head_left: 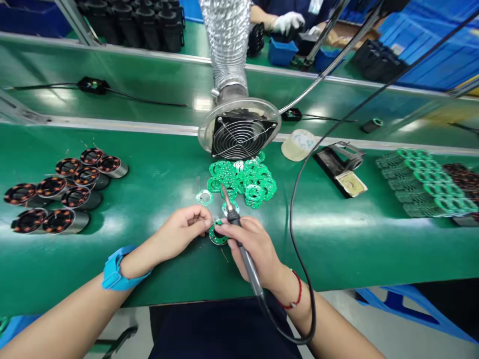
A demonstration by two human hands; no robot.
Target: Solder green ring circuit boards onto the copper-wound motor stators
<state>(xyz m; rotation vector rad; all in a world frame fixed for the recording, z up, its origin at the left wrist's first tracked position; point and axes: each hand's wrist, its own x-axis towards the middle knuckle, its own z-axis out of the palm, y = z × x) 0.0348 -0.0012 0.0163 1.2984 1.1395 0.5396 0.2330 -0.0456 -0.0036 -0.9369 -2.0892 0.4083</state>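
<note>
My right hand grips a soldering iron, its tip pointing up and away from me. A finger of that hand reaches over a green ring-shaped circuit board in front of me. At the board's left edge, the thumb and fingers of my left hand are pinched together; what is between them is hidden. A thin wire sticks out below the board. Just beyond lie a loose ring board, pale side up, and a heap of green ring boards.
A fume extractor fan hangs over the heap. Wound motor stators stand at left. To the right are a soldering iron stand, a round pad and rows of stators with boards. The iron's black cable loops past my right arm. A gloved co-worker's hand is across the bench.
</note>
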